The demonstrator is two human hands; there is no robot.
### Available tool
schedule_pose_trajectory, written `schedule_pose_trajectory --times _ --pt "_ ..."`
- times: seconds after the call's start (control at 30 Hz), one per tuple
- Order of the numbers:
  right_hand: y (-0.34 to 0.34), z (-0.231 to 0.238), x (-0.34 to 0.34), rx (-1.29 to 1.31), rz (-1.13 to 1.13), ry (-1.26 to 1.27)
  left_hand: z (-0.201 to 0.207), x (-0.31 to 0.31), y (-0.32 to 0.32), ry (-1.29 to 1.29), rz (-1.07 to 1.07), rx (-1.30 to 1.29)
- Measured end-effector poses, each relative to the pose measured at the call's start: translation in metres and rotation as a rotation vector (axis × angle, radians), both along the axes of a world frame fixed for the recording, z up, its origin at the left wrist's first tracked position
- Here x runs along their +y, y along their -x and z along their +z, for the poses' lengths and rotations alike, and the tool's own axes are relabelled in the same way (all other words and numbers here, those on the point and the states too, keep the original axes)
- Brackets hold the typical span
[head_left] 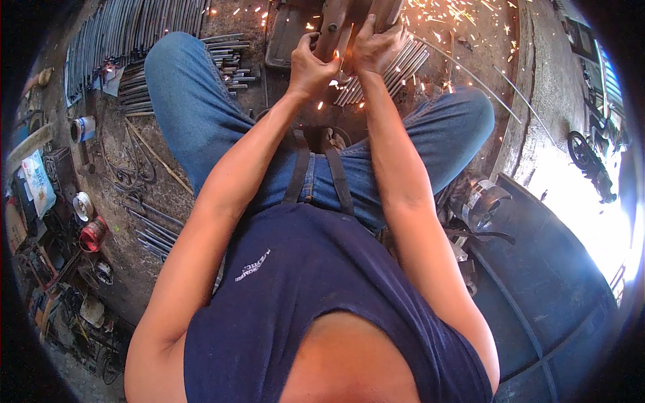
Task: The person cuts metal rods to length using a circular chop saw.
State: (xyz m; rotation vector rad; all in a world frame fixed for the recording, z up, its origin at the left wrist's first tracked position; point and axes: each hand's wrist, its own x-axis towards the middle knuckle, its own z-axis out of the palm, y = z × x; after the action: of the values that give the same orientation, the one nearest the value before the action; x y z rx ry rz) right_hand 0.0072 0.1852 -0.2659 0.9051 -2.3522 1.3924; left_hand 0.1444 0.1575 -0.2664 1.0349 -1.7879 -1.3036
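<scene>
At the top of the view, both hands are close together beside a dark metal machine, with orange sparks flying around them. My left hand is closed, its fingers curled at the machine's left side. My right hand is closed too, against a second dark metal part to the right. What each hand grips is hidden by the fingers and glare. A bundle of short metal rods lies just below and right of my right hand.
Many long metal rods lie at the far left, with shorter rod ends beside my left knee. A blue metal sheet is at the right, near an angle grinder-like tool. Red and white cans stand left. A motorcycle is far right.
</scene>
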Motion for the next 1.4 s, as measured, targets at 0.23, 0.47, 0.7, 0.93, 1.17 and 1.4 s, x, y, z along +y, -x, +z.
schedule_pose_trajectory --times 0.23,0.47,0.7,0.93,1.17,1.4 --pt "0.002 -0.003 -0.004 0.147 -0.049 0.066 -0.003 0.001 -0.001 -0.065 -0.006 0.012" --pt "-0.012 0.018 0.001 0.026 -0.004 -0.012 0.006 0.002 -0.001 0.023 0.015 -0.003" --pt "-0.011 0.023 0.0 0.119 0.027 -0.02 0.001 0.001 -0.001 -0.04 -0.005 0.033" --pt "-0.019 0.007 -0.006 -0.128 -0.139 -0.019 0.001 0.002 -0.003 -0.011 0.002 0.003" --pt "-0.016 0.006 -0.001 -0.051 -0.129 -0.063 -0.003 0.001 -0.003 -0.006 -0.017 0.044" --pt "-0.016 0.012 0.002 0.058 0.002 -0.036 -0.006 0.002 -0.003 -0.029 -0.012 0.023"
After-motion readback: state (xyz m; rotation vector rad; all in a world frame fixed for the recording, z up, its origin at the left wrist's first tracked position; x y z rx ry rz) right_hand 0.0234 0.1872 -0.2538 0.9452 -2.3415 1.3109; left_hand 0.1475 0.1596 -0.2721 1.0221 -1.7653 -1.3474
